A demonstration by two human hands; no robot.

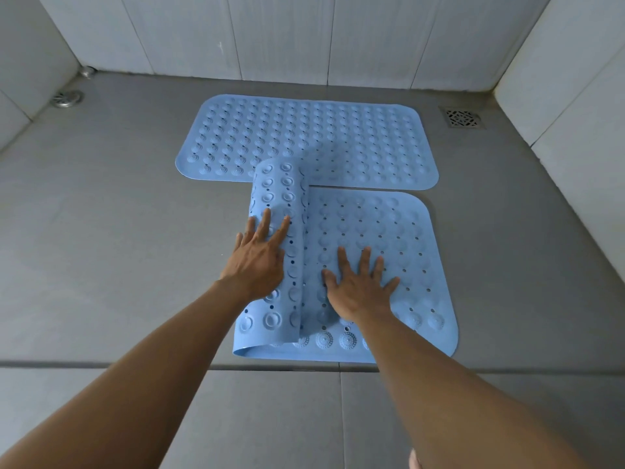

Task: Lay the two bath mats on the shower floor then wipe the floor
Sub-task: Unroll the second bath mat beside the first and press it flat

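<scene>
From the head camera, the far mat (306,140) lies flat on the shower floor (101,231), fully spread, so the first half of the laying looks done. The near mat (375,252) sits just in front of it, edges almost touching; its right part is flat, while its left part is curled over in a roll (280,211) showing the suction-cup underside. The left hand (258,257) rests open on that roll, fingers spread, pressing rather than gripping. The right hand (360,287) lies flat and open on the flattened part, pinning it down, clutching nothing. By the look of it, the roll has yet to be pushed out leftward, and the wiping has not begun; no cloth is in view.

The floor is grey, matte tile with a grout line near the person. Pale tiled walls (287,38) close it in on three sides. A round drain (67,98) sits far left, a square drain (462,117) far right
</scene>
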